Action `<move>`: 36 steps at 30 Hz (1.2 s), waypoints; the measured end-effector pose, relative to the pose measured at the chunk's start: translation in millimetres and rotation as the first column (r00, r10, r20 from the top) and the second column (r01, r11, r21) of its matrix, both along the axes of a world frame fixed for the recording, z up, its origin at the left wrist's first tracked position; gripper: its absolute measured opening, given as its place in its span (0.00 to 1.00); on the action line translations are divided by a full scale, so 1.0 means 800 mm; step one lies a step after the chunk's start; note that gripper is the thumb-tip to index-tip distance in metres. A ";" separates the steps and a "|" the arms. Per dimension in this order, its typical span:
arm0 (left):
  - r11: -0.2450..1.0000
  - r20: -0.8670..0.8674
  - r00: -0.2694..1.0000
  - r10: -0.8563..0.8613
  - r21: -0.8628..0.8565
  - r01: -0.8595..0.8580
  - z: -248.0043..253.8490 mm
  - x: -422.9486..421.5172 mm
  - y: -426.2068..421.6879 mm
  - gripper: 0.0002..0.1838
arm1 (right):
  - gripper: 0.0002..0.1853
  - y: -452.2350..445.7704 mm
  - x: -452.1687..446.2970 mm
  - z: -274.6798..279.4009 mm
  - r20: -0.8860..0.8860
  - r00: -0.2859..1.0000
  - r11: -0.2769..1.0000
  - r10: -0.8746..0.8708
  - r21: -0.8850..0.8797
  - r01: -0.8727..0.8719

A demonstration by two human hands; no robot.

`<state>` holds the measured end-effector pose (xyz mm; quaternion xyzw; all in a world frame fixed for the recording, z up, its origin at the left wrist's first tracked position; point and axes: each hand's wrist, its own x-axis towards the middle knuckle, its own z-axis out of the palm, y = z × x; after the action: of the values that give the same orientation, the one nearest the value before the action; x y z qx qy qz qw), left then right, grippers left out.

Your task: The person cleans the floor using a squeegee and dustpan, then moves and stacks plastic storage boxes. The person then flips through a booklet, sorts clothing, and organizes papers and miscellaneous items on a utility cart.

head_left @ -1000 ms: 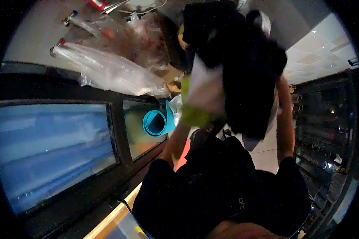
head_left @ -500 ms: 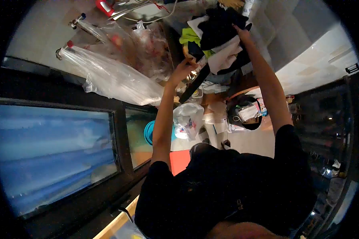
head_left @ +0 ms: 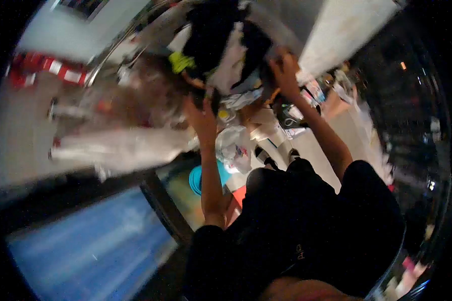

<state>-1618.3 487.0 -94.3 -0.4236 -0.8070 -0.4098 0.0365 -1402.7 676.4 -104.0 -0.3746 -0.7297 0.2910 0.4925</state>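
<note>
A heap of clothes lies at the top middle, with black cloth (head_left: 211, 30), a pale pink piece (head_left: 229, 65) and a lime-green piece (head_left: 181, 62). My left hand (head_left: 201, 118) is at the lower left of the heap, fingers apart and blurred, with nothing in it. On the right side of the heap, my right hand (head_left: 285, 72) is raised with its fingers spread beside the dark cloth. Nothing shows in its grasp.
Clear plastic bags (head_left: 130, 148) hang at the left. Below the heap are a white plastic bag (head_left: 234, 149) and a rolled turquoise mat (head_left: 197, 179). A black bag with papers (head_left: 290, 116) stands on the floor. A dark rack (head_left: 417, 125) is at the right.
The dark clothes I carried now rest on the heap. My right hand has come off the cloth and opened. The view has tilted and shifted.
</note>
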 end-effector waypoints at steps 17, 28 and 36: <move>-0.009 0.491 0.045 -0.870 -0.106 0.994 0.077 0.419 -0.016 0.18 | 0.34 -0.599 0.415 -0.266 0.081 0.666 -0.013 -0.741 -0.994 0.107; -0.844 0.645 -0.571 -0.508 -0.240 0.480 0.020 0.859 -0.405 0.18 | 0.32 -0.962 0.589 -0.203 -0.105 -0.132 0.052 -0.986 -0.932 0.358; -0.882 0.906 -0.228 -0.356 -0.406 -0.238 -0.305 1.068 -0.622 0.19 | 0.21 -1.027 0.638 -0.194 -0.282 -0.468 0.088 -0.837 -0.914 0.395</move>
<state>-763.7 -10.8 -338.3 -0.7397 0.0387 0.5583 -0.3738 -892.7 -145.0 -259.2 -0.5833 0.2283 0.1745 0.7597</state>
